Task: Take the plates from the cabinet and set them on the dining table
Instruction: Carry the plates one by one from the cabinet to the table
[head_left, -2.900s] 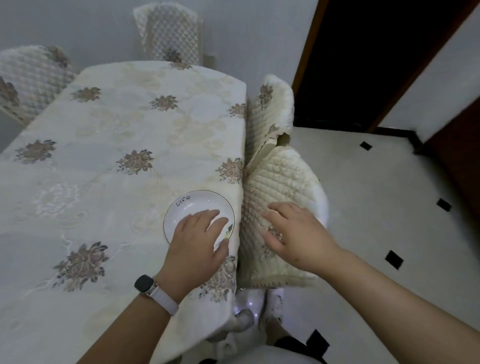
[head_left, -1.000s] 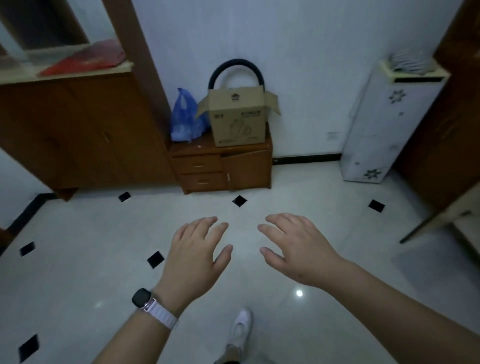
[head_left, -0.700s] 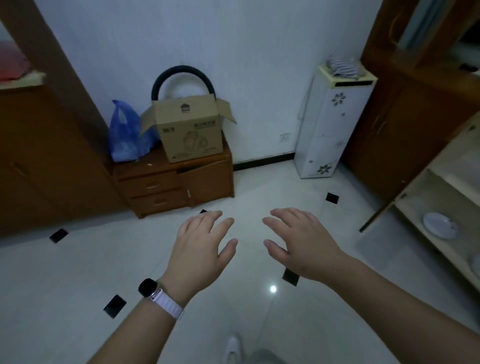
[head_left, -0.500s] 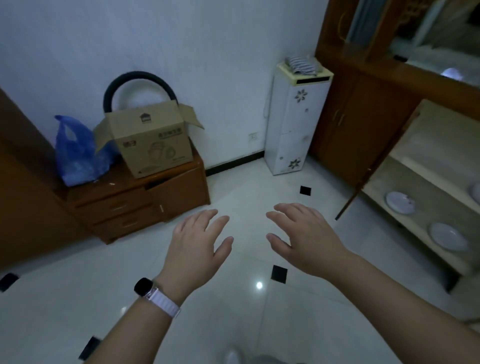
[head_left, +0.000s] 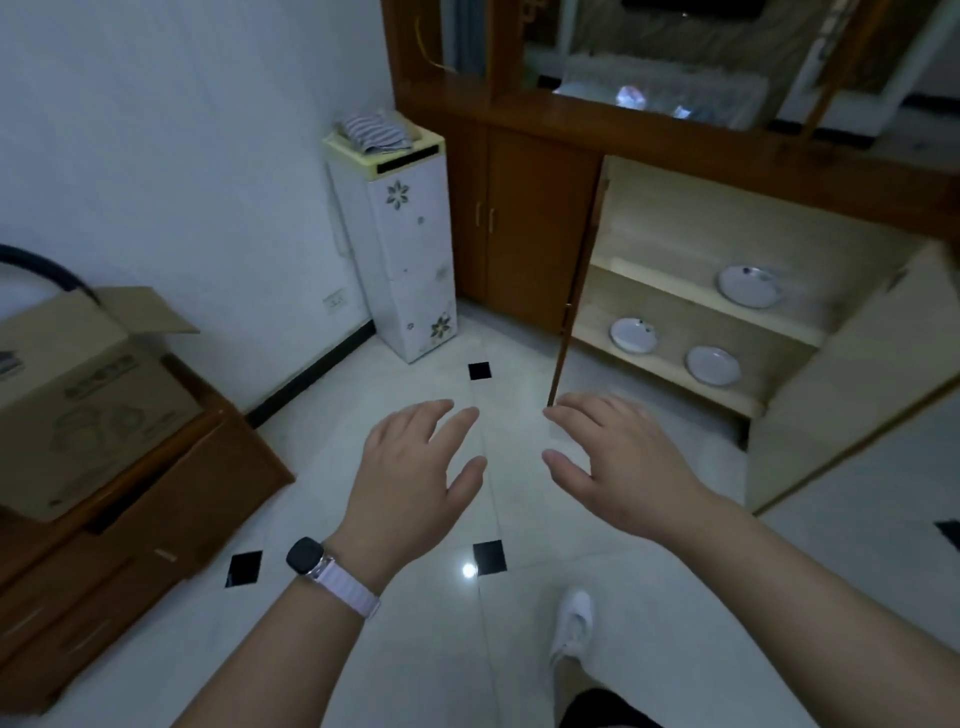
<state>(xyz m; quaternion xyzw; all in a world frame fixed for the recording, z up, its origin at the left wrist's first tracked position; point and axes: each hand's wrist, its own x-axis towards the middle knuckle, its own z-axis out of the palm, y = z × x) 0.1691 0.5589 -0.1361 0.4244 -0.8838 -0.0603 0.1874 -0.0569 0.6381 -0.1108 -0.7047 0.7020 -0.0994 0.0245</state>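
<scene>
- Left hand (head_left: 415, 478): palm down, fingers spread and empty, held over the tiled floor (head_left: 415, 649); a watch (head_left: 307, 555) with a pale strap sits on the wrist.
- Right hand (head_left: 618, 467): palm down, fingers loosely spread, holding nothing, level with the left and just beside it.
- Shoe (head_left: 574, 623): white, toe pointing ahead towards the cabinet.
- Cabinet (head_left: 675, 218): ahead and right, doors swung open, pale shelves inside.
- Lower-shelf plates: left plate (head_left: 635, 335) and right plate (head_left: 712, 365), both lying flat, face up, side by side but apart.
- Upper-shelf plate (head_left: 750, 287): lying flat, face up, above and right of the lower pair.
- White floor unit (head_left: 410, 249): upright against the wall, left of the cabinet.
</scene>
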